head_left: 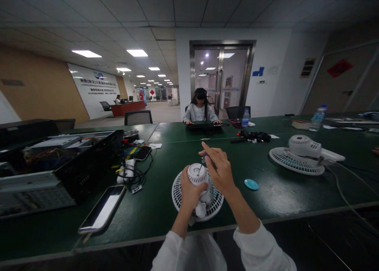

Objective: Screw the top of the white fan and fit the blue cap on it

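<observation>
A white fan head [177,192] lies grille down on the green table in front of me, its rounded motor housing [197,173] upward. My left hand [190,190] wraps round the left side of that housing. Above it, my right hand [219,166] holds a screwdriver [203,160] with a purplish handle, mostly hidden by the fingers. Its thin shaft slants down to the top of the housing; whether the tip sits in a screw I cannot tell. A blue round cap [251,184] lies to the right of the fan.
On the left stand an opened computer case [89,164], a phone [102,209] and tangled cables [137,178]. A second fan [296,160] lies to the right, with cords trailing off the table edge. Across the table a person [200,107] sits at a keyboard [207,127], near a water bottle [245,118].
</observation>
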A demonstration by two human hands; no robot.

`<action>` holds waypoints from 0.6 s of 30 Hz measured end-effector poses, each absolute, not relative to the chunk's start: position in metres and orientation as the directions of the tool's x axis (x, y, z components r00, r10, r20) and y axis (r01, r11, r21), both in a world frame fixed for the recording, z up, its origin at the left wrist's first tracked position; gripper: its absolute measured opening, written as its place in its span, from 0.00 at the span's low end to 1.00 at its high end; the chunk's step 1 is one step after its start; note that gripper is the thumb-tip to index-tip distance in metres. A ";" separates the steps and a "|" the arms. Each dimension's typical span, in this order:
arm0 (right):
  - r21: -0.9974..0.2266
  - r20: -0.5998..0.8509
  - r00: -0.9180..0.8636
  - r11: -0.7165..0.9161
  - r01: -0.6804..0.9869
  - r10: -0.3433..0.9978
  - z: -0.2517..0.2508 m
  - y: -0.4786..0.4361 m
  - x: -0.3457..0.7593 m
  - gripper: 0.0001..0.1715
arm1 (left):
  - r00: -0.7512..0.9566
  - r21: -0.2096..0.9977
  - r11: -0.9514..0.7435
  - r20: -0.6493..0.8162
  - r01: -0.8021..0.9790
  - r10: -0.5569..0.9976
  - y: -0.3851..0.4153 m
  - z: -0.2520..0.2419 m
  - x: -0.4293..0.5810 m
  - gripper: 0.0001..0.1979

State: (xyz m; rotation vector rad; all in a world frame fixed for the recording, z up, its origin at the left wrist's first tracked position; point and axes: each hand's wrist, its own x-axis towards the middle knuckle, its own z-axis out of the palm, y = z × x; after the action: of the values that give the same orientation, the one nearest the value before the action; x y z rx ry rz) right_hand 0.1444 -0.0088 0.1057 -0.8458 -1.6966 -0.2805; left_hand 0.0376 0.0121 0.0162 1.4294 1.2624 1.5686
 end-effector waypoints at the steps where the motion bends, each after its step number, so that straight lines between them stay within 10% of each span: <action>1: -0.232 0.925 -0.074 0.706 0.669 0.373 0.106 -0.009 0.144 0.25 | -0.186 0.938 -0.320 0.340 0.132 0.922 0.012 0.016 0.038 0.36; 18: -0.231 0.946 -0.005 0.683 0.693 0.325 0.104 -0.003 0.144 0.17 | -0.177 0.935 -0.323 0.346 0.147 0.921 0.013 0.013 0.036 0.36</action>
State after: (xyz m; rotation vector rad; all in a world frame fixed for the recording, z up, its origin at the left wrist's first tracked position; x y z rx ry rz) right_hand 0.1436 -0.0027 0.1038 -0.8518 -1.6032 -0.3537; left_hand 0.0365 0.0129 0.0126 1.4507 1.2663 1.5637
